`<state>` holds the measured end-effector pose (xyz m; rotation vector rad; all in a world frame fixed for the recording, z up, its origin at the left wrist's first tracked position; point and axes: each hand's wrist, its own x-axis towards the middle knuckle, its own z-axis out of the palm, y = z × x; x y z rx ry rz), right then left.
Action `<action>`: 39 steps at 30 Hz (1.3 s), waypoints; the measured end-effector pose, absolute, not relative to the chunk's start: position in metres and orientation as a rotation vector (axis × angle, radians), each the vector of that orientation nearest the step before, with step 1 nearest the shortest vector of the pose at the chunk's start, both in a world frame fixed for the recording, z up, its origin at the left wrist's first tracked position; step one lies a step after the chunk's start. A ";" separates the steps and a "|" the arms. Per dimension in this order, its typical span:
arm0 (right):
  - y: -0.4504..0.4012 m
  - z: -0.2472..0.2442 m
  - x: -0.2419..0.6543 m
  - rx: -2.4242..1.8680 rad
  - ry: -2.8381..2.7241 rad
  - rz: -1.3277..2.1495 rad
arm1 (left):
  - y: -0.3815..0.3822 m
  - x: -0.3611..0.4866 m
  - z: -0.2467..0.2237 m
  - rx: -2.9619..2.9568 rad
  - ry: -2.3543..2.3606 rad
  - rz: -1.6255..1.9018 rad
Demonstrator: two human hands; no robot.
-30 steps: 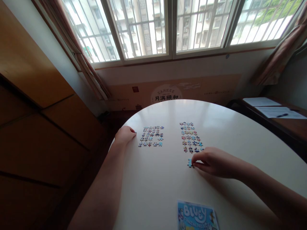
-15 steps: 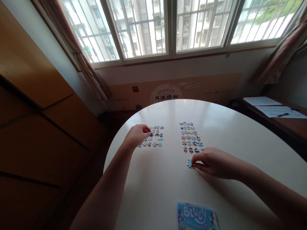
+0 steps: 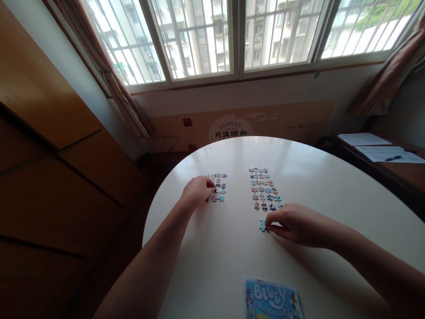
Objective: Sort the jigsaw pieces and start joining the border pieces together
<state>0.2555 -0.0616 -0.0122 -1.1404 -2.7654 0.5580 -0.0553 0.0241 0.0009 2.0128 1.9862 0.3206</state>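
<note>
Right puzzle block [image 3: 262, 190]: long axis 11:30 to 5:30.
Left hand [image 3: 196, 191]: pinches dark piece [image 3: 215, 191], shifted toward 4 o'clock.
Right hand [image 3: 288, 223]: pinches light-blue piece [image 3: 262, 225], unmoved.

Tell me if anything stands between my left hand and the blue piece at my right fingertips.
Only flat puzzle pieces beside the left hand, then white tabletop; nothing raised shows before the blue piece.

Apparently a home: curtains [image 3: 122, 95], wooden cupboard [image 3: 43, 104], windows [image 3: 201, 40] (barred ones).
</note>
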 end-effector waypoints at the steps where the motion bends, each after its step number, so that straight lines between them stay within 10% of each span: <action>1: -0.062 -0.012 0.255 -1.141 -2.765 0.560 | 0.024 -0.054 0.002 2.021 1.996 0.313; 39: -0.062 -0.005 0.255 -1.139 -2.766 0.587 | 0.024 -0.052 0.003 2.126 1.969 0.269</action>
